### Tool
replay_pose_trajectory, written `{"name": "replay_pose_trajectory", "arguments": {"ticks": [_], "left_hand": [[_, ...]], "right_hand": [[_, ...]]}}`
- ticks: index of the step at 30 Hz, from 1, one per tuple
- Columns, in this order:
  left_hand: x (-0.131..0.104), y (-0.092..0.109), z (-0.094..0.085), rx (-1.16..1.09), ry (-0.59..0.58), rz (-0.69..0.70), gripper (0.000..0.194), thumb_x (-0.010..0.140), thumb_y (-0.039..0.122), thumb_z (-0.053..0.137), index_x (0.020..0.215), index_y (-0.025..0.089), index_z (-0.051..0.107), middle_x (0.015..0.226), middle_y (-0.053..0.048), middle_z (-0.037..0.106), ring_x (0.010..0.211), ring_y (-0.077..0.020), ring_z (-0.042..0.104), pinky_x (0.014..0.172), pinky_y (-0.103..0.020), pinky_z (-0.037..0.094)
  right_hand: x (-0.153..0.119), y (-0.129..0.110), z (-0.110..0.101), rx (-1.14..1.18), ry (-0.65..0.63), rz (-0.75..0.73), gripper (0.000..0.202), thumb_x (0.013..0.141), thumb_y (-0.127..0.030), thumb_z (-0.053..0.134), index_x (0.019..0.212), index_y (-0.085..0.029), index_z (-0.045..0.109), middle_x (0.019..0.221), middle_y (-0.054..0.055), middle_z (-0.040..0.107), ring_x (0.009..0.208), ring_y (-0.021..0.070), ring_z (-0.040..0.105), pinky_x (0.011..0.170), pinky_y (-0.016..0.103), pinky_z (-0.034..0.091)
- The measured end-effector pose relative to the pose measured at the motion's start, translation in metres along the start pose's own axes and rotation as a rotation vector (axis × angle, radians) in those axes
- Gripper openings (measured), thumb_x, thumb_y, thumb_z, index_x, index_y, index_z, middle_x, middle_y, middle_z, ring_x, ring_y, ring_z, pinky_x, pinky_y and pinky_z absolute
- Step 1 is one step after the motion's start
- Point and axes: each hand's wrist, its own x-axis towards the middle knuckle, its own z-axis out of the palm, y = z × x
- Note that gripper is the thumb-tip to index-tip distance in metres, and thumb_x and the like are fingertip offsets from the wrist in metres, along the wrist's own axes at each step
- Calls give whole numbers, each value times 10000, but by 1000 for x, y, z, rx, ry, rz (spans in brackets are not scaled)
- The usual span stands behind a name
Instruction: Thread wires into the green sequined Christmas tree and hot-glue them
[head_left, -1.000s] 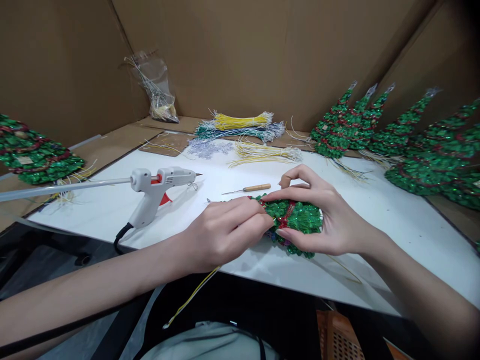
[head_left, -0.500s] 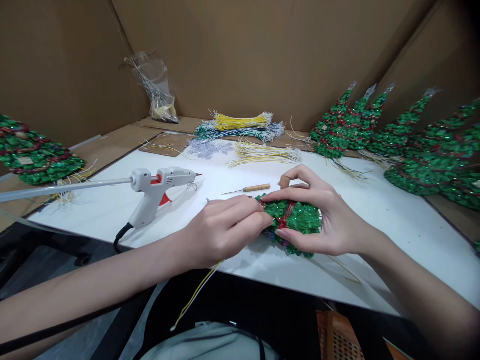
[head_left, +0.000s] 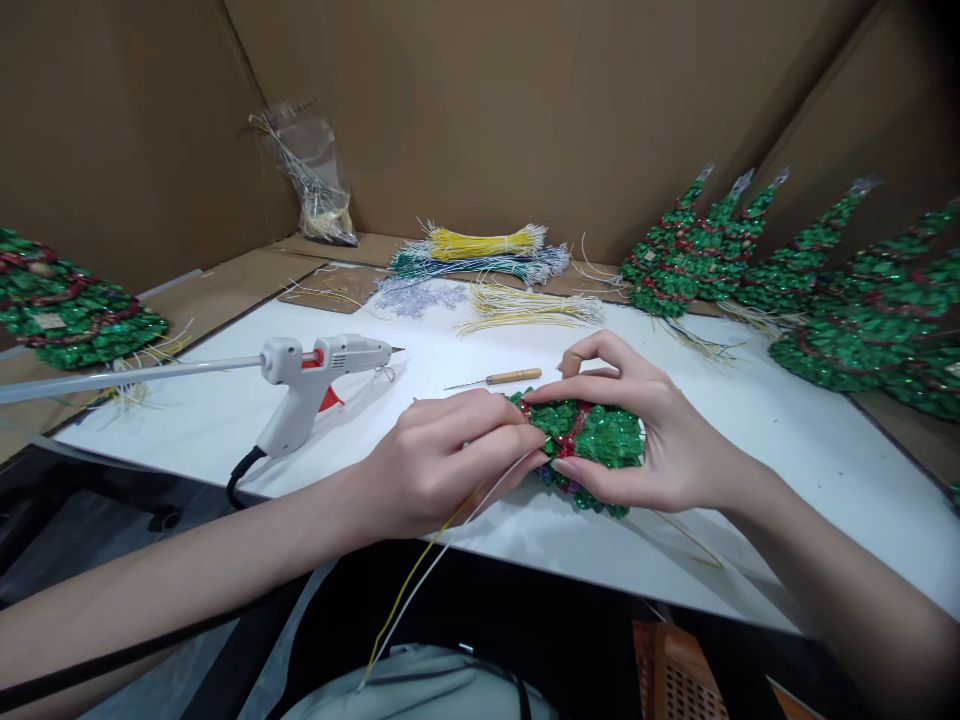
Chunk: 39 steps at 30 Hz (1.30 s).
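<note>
A small green tree with red garlands (head_left: pixel 619 435) lies on its side at the white table's front edge. My right hand (head_left: pixel 645 430) grips it from the right, thumb in front and fingers over the top. Against the tree's left part, my left hand (head_left: pixel 465 460) pinches a thin wire pair, one yellow and one white (head_left: pixel 420 575), whose ends hang below the table edge. The fingertips hide where the wires meet the tree. Another yellow wire (head_left: pixel 694 540) sticks out under my right hand.
A white glue gun (head_left: pixel 292 400) stands at the left. Beyond my hands lies a wooden-handled awl (head_left: pixel 514 376). Wire bundles (head_left: pixel 487 242) and a plastic bag (head_left: pixel 319 185) are at the back. Decorated trees stand right (head_left: pixel 664 260) and left (head_left: pixel 75 310).
The hanging yellow and white wires have swung right and lower, and the white one now shows across my left fingers. My left fingers have shifted slightly; my right hand keeps its grip.
</note>
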Motion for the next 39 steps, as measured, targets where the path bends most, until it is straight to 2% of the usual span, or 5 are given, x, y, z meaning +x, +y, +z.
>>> {"name": "replay_pose_trajectory", "arguments": {"ticks": [7, 18, 26, 31, 39], "left_hand": [[2, 0, -3, -8, -25, -3, 30, 857, 122, 673, 862, 126, 643, 760, -37, 670, 658, -100, 609, 593, -195, 500], [7, 3, -26, -23, 21, -21, 44, 846, 116, 691, 849, 153, 667, 726, -22, 675, 614, -97, 628, 573, -197, 505], [2, -2, -24, -80, 34, -22, 63, 820, 110, 722, 861, 138, 684, 717, -26, 675, 598, -96, 625, 557, -200, 501], [4, 0, -25, -115, 48, -44, 73, 813, 111, 730, 859, 136, 679, 725, -23, 672, 604, -93, 626, 560, -193, 505], [6, 2, -26, -186, 77, -85, 102, 798, 120, 752, 850, 126, 664, 739, -29, 679, 635, -85, 632, 592, -177, 522]], "right_hand": [[-1, 1, 0, 10, -3, 7, 425, 698, -259, 763, 1117, -265, 697, 999, 71, 499, 980, 247, 541, 899, 430, 486], [-2, 2, -5, -44, -85, 22, 526, 716, -362, 784, 1219, -291, 646, 1084, 85, 485, 1079, 277, 509, 968, 456, 466], [1, -6, -15, -133, -80, 1, 524, 710, -416, 784, 1199, -285, 645, 1091, 89, 469, 1088, 288, 492, 965, 470, 449], [3, -17, -18, -194, 21, -106, 329, 731, -362, 774, 1019, -238, 674, 1009, 85, 489, 1005, 275, 512, 893, 461, 455], [9, -33, 3, -256, 125, -235, 23, 837, -210, 688, 849, -219, 670, 913, 66, 518, 943, 224, 531, 836, 408, 476]]}}
